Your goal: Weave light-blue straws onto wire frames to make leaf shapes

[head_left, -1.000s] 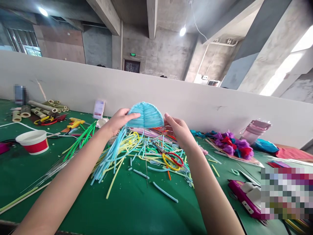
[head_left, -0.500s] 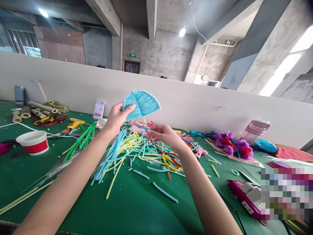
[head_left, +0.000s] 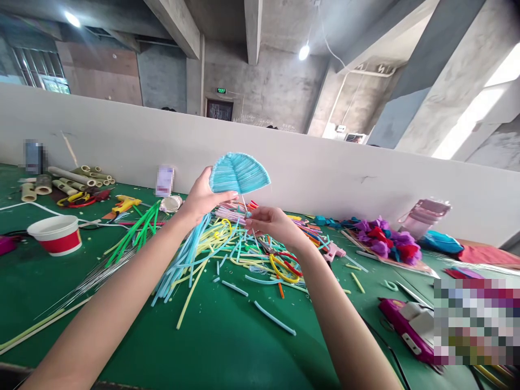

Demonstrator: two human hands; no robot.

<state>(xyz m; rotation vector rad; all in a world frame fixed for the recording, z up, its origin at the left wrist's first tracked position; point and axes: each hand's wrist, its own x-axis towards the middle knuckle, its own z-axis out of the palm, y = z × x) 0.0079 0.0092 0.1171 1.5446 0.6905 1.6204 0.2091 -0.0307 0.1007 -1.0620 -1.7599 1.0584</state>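
Observation:
A light-blue half-round leaf shape (head_left: 239,174), ribbed with a centre line and a fuzzy rim, is held up above the table. At its left edge is my left hand (head_left: 202,196), fingers behind it and thumb stretched along the lower edge. A thin pale wire stem (head_left: 244,203) runs down from the leaf. My right hand (head_left: 271,225) pinches this stem beside a small blue bit (head_left: 248,215); its fingertips are partly hidden. Under the hands lies a pile of blue and yellow chenille stems (head_left: 203,254). Scissors with yellow and red handles (head_left: 284,271) rest below my right hand.
Green stems (head_left: 140,233), a paper cup (head_left: 57,238), a yellow glue gun (head_left: 125,203) and bamboo pieces (head_left: 77,181) lie left. To the right are purple and red petals (head_left: 382,238), a pink bottle (head_left: 426,216) and a magenta power strip (head_left: 410,330). A white partition (head_left: 325,168) stands behind.
The leaf has shifted slightly right and down and turned a little. My left thumb has slid from the leaf's face to its lower edge. My right hand stays almost in place.

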